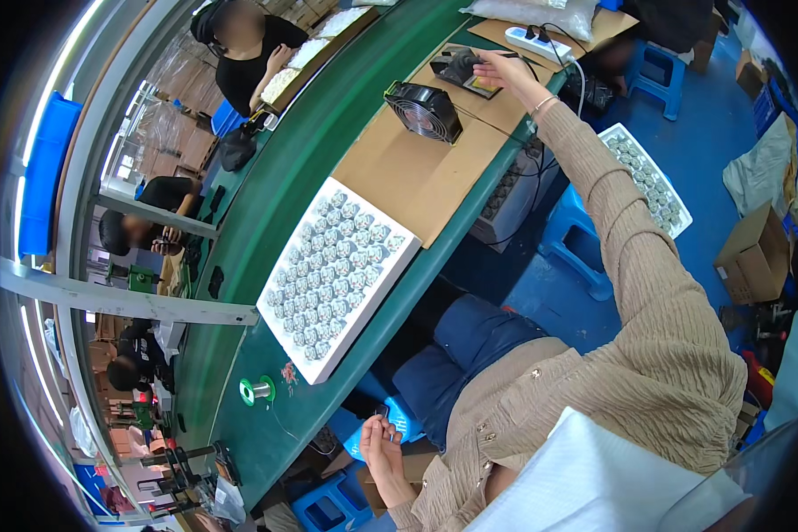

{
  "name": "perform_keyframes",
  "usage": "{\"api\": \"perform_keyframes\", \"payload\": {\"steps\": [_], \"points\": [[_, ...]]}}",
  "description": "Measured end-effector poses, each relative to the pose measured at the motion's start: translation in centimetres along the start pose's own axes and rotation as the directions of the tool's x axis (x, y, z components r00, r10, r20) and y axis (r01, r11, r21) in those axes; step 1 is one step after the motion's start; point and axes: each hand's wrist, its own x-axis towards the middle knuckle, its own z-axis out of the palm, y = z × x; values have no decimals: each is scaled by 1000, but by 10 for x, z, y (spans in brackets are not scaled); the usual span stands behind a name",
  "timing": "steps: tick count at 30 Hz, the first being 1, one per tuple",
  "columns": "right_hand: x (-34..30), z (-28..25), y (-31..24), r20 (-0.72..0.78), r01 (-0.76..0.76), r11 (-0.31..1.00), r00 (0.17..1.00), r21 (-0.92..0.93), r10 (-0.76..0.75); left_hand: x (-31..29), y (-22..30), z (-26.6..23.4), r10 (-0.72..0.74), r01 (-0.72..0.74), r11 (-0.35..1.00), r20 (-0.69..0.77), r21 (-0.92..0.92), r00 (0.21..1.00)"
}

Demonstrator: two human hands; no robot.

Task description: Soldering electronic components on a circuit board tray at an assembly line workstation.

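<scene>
Green covers the workbench [257,448], which crosses the head view from near left to far right. On its middle part lies a white foam tray [378,298], filled with rows of small silvery parts. Just beyond it, a brown cardboard sheet [386,173] lies on the bench, and a round-faced black fan [424,113] stands upright on the sheet.

Farther right is a black stand [452,65] with a yellow patch. The right hand [502,73] is stretched out over it, fingers extended and close together; I cannot tell whether they grip anything. A white power strip [541,44] with cables lies just beyond that hand.

The left hand [385,452] is low in front of the body, off the near edge of the bench, its fingers bent and bunched. Something small and dark shows at the fingertips, too small to make out, so I cannot tell whether it is held.

Near left on the bench sits a wire spool [257,390] with a green rim. On the right are blue stools [585,253] and an open cardboard box [754,257]. Co-workers [239,75] sit at the far left.
</scene>
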Motion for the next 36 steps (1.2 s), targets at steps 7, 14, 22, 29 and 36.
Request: {"api": "perform_keyframes", "payload": {"steps": [7, 14, 22, 29, 36], "points": [[-33, -14, 5, 12, 81, 994, 997, -77, -80, 0, -2, -9, -89, 90, 996, 35, -29, 995], [-43, -36, -8, 12, 168, 964, 985, -207, -170, -11, -15, 4, -36, 41, 999, -150, 35, 988], [-88, -57, -26, 72, 316, 844, 946, -432, -317, 1, -5, 24, -6, 12, 999, -105, 53, 994], [-152, -73, -55, 20, 194, 879, 978, -436, -206, 41, 58, 43, 124, -111, 961, -36, 252, 992], [-222, -30, -56, 289, 177, 978, 947, -110, -139, 45, 160, 25, 433, -287, 837, -243, 467, 868]]}}
